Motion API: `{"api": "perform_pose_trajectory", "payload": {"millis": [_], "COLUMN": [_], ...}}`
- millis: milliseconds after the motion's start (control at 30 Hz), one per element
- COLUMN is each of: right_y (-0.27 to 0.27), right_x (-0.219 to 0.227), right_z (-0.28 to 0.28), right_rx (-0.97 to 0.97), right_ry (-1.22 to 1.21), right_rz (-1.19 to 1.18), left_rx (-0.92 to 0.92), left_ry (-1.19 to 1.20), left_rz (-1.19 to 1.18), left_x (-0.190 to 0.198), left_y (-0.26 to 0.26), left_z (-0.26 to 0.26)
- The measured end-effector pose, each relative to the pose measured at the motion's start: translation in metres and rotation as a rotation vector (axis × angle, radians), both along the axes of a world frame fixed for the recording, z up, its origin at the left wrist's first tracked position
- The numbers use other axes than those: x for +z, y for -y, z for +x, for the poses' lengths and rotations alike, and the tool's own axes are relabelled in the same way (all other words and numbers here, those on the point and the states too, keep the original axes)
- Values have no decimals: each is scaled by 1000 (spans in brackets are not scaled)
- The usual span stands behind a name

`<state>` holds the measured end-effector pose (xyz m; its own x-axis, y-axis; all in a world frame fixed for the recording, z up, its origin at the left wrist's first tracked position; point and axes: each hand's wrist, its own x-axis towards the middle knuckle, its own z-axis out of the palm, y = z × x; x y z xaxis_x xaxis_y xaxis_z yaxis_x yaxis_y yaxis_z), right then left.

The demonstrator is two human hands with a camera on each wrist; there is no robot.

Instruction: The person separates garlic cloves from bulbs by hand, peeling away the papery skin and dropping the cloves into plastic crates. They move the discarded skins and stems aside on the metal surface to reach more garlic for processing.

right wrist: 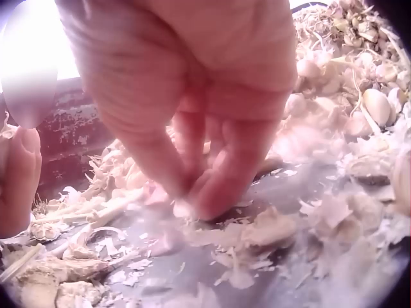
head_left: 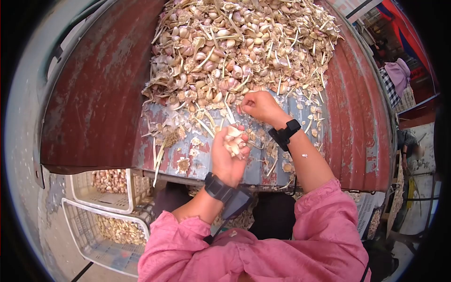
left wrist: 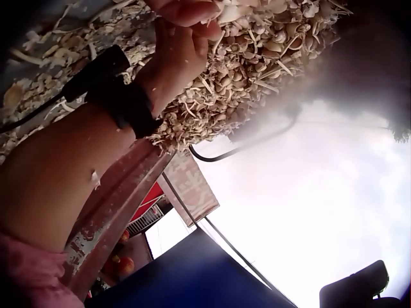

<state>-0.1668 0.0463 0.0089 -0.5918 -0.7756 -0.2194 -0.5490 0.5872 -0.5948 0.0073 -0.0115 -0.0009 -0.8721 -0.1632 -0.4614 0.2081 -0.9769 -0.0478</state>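
My left hand point(head_left: 224, 157) is palm up at the near part of the metal sheet, its fingers curled round several peeled-apart garlic cloves point(head_left: 234, 142). Just right of it and farther off, my right hand point(head_left: 264, 108) reaches down to the near edge of the garlic heap point(head_left: 244, 42). Its thumb and fingertips point(right wrist: 215, 196) come together low over the sheet, pinching a small pale garlic clove point(right wrist: 182, 208), mostly hidden by the fingers. Dry skins point(right wrist: 270, 228) and stalks lie around those fingertips.
The painted metal sheet point(head_left: 354, 117) rises at both sides. Below its front edge on the left stand two plastic crates, one of reddish cloves point(head_left: 110, 181), one of paler cloves point(head_left: 121, 229). A root tuft with stalks point(head_left: 162, 150) lies near the front edge.
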Motion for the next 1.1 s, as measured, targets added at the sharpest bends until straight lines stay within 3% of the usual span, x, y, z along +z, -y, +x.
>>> {"api": "perform_pose_trajectory", "payload": {"millis": [100,133,267,367,433,467,500,567,600,667,900,1000,1100], "right_y": [-12,-16,-14,-17,-22,-27,-30,-39,-42,-46,-47,-44,-44], "right_x": [-1,-2,0,5,12,23,33,47,54,64,78,78,59], "right_z": [5,7,12,13,21,31,44,61,68,80,108,112,78], "right_rx": [40,158,179,111,-132,-189,-186,-29,-38,70,110,98,-145], "right_ry": [-70,-272,-344,-181,440,533,536,-116,-116,-388,-486,-285,-87], "right_rz": [-41,-110,-55,66,-286,-439,-433,-513,-511,-547,-545,-585,-485], "left_rx": [-7,-10,-5,-1,10,7,-1,-23,-47,-60,-84,-47,-71], "left_ry": [43,42,15,10,-15,16,54,42,31,25,11,-3,-58], "left_rz": [-14,-12,-19,-28,-43,-62,-76,-75,-75,-67,-56,-55,31], "left_x": [1,2,3,4,7,10,11,11,11,7,14,16,11], "left_y": [-1,-2,-2,-2,1,1,0,-1,-2,-5,-8,-12,-10], "left_z": [-1,-1,0,1,-1,-2,0,0,0,-1,-1,-1,8]}}
